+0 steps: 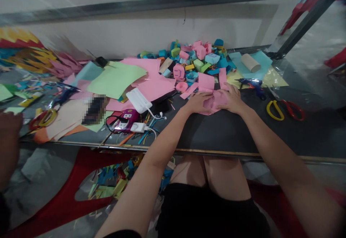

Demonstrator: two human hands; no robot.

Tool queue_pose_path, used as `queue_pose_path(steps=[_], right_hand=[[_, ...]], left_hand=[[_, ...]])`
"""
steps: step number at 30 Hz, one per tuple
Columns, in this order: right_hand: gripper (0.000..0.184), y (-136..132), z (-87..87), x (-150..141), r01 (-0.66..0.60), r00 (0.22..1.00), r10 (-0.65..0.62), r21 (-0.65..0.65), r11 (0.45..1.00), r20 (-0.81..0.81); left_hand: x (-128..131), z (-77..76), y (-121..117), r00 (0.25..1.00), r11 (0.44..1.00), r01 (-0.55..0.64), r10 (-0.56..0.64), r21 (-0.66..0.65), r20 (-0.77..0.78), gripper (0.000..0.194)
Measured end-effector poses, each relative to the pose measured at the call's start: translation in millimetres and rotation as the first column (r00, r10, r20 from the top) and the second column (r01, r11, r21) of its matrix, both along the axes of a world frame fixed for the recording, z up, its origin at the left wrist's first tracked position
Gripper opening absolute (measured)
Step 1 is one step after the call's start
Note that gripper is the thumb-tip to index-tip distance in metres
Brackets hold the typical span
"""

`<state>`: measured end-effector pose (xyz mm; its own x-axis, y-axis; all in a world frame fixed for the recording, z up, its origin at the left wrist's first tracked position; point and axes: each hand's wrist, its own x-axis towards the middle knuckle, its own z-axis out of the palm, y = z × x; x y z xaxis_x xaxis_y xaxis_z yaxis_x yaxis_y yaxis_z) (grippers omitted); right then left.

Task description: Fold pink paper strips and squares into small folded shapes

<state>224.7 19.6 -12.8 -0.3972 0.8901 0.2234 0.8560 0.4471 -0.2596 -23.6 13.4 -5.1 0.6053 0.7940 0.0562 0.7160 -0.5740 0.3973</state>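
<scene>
A sheet of pink paper [212, 105] lies on the dark tabletop in front of me, its middle partly covered by my fingers. My left hand [199, 102] grips its left side, with the fingers curved over the paper. From the other side my right hand [233, 99] holds the paper, fingers bent and the thumb partly hidden. Just beyond my hands are a curled pink paper piece [206, 82] and a pink strip [222, 78]. A pink paper ring [182, 86] sits to the left of them.
Small folded paper shapes [200, 52] are heaped at the back. Scissors [285, 110] and a glue gun [254, 85] lie right, near a cardboard tube [250, 62]. Left are a power strip [127, 119], a white adapter [139, 100], and another person's hand [10, 129].
</scene>
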Motion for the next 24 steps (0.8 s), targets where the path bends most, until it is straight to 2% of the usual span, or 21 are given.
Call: queue_pose_path(steps=[5, 10, 15, 17, 21, 24], right_hand=[[0.035, 2, 9.7, 3, -0.141, 0.984, 0.14, 0.0, 0.99, -0.113], [0.025, 0, 17.0, 4, -0.185, 0.96, 0.183, 0.01, 0.983, -0.212], [0.019, -12, 21.7, -7, -0.223, 0.94, 0.18, -0.126, 0.967, -0.289], [0.023, -16, 23.1, -10, -0.207, 0.942, 0.154, -0.157, 0.966, -0.297], [0.051, -18, 23.2, -9, -0.255, 0.919, 0.181, -0.177, 0.951, -0.35], [0.062, -15, 21.0, -7, -0.264, 0.913, 0.19, -0.167, 0.95, -0.361]], left_hand=[[0, -0.3, 0, 1.0, 1.0, -0.003, 0.003, -0.001, -0.003, 0.09], [0, -1.0, 1, 1.0, 1.0, 0.005, -0.005, 0.005, 0.001, 0.093], [0, -3.7, 3, 1.0, 1.0, 0.029, -0.029, -0.009, 0.008, 0.09], [1, -3.8, 3, 0.999, 0.999, 0.033, -0.033, -0.01, 0.011, 0.089], [1, -0.6, 1, 1.0, 1.0, -0.008, 0.008, -0.011, -0.007, 0.091], [1, 1.6, 0, 1.0, 1.0, -0.012, 0.011, -0.017, -0.025, 0.094]])
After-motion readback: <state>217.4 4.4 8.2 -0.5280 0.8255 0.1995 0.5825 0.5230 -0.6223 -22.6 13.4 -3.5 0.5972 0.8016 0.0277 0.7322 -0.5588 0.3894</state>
